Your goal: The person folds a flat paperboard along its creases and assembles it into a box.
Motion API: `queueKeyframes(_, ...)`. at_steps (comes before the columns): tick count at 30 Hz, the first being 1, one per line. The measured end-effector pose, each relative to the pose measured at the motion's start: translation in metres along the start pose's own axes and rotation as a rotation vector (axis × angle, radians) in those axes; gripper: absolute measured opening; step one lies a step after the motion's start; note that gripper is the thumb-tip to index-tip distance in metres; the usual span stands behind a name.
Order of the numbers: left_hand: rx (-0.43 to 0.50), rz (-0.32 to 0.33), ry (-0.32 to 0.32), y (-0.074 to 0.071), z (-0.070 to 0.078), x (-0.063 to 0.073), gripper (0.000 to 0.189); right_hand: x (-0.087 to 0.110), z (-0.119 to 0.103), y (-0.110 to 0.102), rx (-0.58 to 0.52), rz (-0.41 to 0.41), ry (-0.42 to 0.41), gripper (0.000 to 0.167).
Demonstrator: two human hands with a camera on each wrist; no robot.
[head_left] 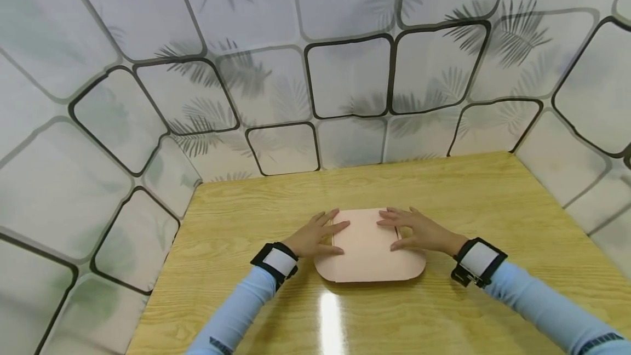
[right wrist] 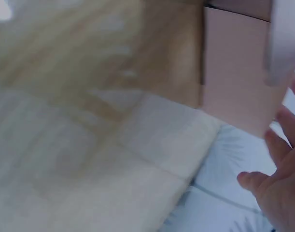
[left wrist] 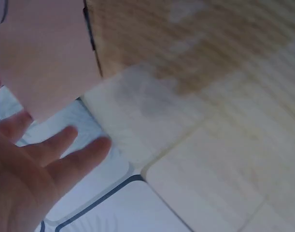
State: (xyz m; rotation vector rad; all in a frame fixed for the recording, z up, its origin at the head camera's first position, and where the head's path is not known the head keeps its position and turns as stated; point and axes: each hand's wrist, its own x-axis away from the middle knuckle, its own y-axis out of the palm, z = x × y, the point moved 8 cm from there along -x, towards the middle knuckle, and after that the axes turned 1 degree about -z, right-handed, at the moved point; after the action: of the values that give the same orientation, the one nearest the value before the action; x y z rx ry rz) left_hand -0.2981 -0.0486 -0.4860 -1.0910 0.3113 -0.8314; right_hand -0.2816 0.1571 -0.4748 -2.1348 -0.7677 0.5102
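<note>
A pale pink box-like piece [head_left: 367,251] lies on the wooden table in front of me, with a straight far edge and rounded near corners. In the head view my left hand [head_left: 315,237] spreads its fingers over the left side of this piece. Across from it, my right hand [head_left: 419,230] rests its fingertips along the right side, fingers slightly bent. The left wrist view has the hand [left wrist: 21,179] beside a pink panel [left wrist: 46,53], fingers extended. From the right wrist, the pink panel [right wrist: 239,72] appears next to the hand [right wrist: 285,186]. What lies inside or under the piece is hidden.
The light wooden table [head_left: 256,207] extends around the pink piece, with a bright reflection near its front. Patterned white walls [head_left: 350,78] with dark outlines and leaf prints stand close behind the table and at both sides.
</note>
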Motion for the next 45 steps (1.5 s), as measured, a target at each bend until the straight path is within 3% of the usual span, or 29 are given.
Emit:
queueKeyframes(5, -0.205, 0.014, 0.105, 0.001, 0.015, 0.0, 0.057, -0.002, -0.017, 0.006, 0.043, -0.097, -0.034, 0.054)
queueKeyframes(9, -0.266, 0.012, 0.135, 0.001, 0.017, -0.001, 0.054, -0.002, -0.013, 0.01, -0.033, -0.113, -0.01, 0.046)
queueKeyframes(13, -0.218, -0.041, 0.167, 0.002, 0.011, 0.0, 0.051, 0.003, -0.004, 0.008, -0.186, -0.093, -0.077, 0.038)
queueKeyframes(16, -0.084, -0.062, 0.204, -0.001, 0.004, 0.003, 0.046, 0.009, 0.008, -0.001, -0.358, -0.027, -0.162, 0.033)
queueKeyframes(18, -0.022, -0.057, 0.234, -0.004, 0.0, 0.005, 0.049, 0.012, 0.014, -0.006, -0.408, 0.015, -0.239, 0.034)
queueKeyframes(20, 0.007, -0.039, 0.251, -0.007, -0.004, 0.007, 0.053, 0.014, 0.017, -0.008, -0.358, 0.051, -0.31, 0.038)
queueKeyframes(24, -0.036, 0.015, 0.278, -0.009, -0.009, 0.006, 0.058, 0.013, 0.015, -0.005, -0.245, 0.094, -0.405, 0.048)
queueKeyframes(28, 0.002, 0.067, 0.286, -0.014, -0.013, 0.006, 0.058, 0.01, 0.015, -0.004, -0.256, 0.125, -0.429, 0.054)
queueKeyframes(32, 0.109, 0.108, 0.306, -0.02, -0.016, 0.006, 0.054, 0.008, 0.028, -0.005, -0.369, 0.129, -0.33, 0.048)
queueKeyframes(36, 0.268, 0.108, 0.301, -0.021, -0.018, 0.006, 0.047, 0.009, 0.043, -0.005, -0.452, 0.146, -0.21, 0.041)
queueKeyframes(38, 0.367, 0.088, 0.255, -0.018, -0.021, 0.006, 0.047, 0.009, 0.045, -0.004, -0.468, 0.148, -0.182, 0.042)
queueKeyframes(41, 0.563, 0.068, 0.124, -0.011, -0.027, 0.003, 0.047, 0.005, 0.046, -0.001, -0.551, 0.136, -0.089, 0.045)
queueKeyframes(45, 0.822, 0.131, -0.048, -0.004, -0.04, -0.006, 0.06, -0.003, 0.046, 0.006, -0.742, 0.076, 0.065, 0.063)
